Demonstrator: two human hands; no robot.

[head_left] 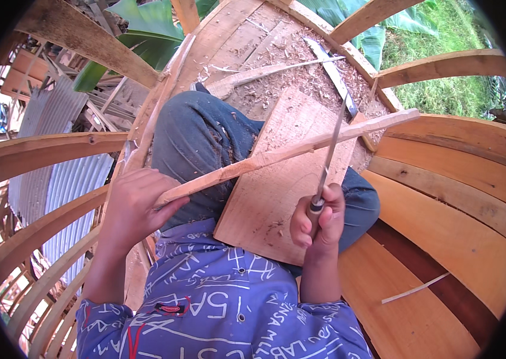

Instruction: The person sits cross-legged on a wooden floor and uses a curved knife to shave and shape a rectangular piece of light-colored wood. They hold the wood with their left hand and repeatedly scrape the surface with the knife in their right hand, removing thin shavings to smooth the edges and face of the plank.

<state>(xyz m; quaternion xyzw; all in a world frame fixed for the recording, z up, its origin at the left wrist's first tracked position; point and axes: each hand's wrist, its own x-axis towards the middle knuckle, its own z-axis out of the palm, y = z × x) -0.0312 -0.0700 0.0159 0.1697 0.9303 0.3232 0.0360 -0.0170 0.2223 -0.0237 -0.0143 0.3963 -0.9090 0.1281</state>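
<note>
My left hand (140, 203) is closed around the near end of a long, roughly shaped wooden stick (277, 154). The stick slants up to the right across my lap, over a flat wooden board (265, 206) resting on my legs. In my right hand (320, 218) is a knife (332, 149), its dark handle gripped in the fist and its long thin blade pointing up and away. The blade crosses the stick toward its far part; whether it touches the wood I cannot tell. A few shavings lie on the board near my right hand.
Beyond the board, a machete (334, 72) and a second partly carved stick (253, 76) lie among wood shavings on planks. Wooden railing bars (49, 143) curve along the left, with corrugated metal sheets (76, 209) past them. Broad orange-brown planks (444, 209) are at my right, one bearing a thin strip (414, 288).
</note>
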